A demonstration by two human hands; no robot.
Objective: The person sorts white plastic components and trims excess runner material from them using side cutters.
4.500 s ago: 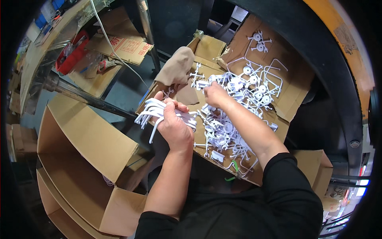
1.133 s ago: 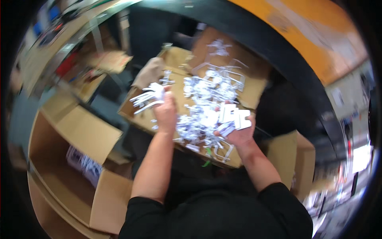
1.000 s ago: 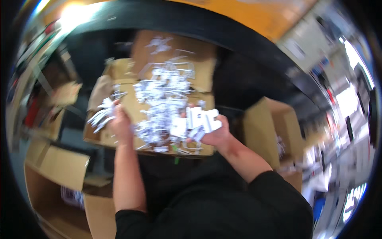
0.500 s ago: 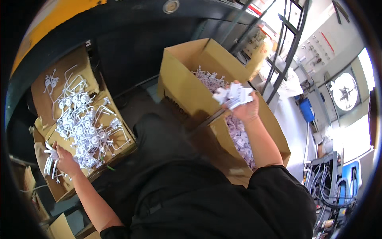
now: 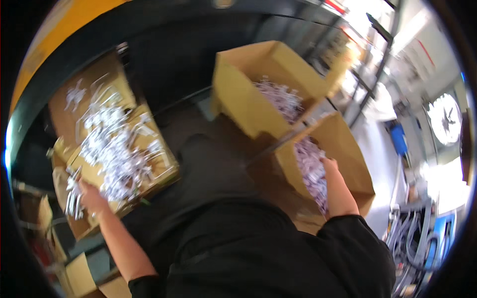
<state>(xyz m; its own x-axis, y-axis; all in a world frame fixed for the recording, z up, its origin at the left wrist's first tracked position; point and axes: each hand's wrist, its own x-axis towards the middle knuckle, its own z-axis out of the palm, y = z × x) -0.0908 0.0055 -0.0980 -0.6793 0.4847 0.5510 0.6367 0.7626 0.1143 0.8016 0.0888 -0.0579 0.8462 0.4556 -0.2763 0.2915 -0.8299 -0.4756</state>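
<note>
Left hand: The left hand [image 5: 92, 197] is curled around a bunch of white plastic rods [image 5: 74, 198]. Their ends stick out past the fingers, over the edge of the shallow carton.
Right hand: The right hand [image 5: 329, 166] is down in the near cardboard box [image 5: 348, 154], by the small white plastic pieces [image 5: 309, 166]. The fingers are mostly hidden, so I cannot tell if they hold anything.
How the rods feel: They look light, stiff and a bit slippery. The middle of the bunch seems the best place to grip, as loose ends could slide out.
How the pieces feel: They look light and hard, and thin parts might snap. Flat sides look easiest to pinch.
Shallow carton: On the left, the shallow carton [image 5: 107, 64] holds a messy heap of white plastic parts [image 5: 112, 144].
Far box: Just beyond the near box, the far cardboard box [image 5: 238, 94] has more thin white parts [image 5: 280, 99] inside.
Farther right: A blue thing [image 5: 397, 139] and some grey hoses [image 5: 410, 243] look blurry.
</note>
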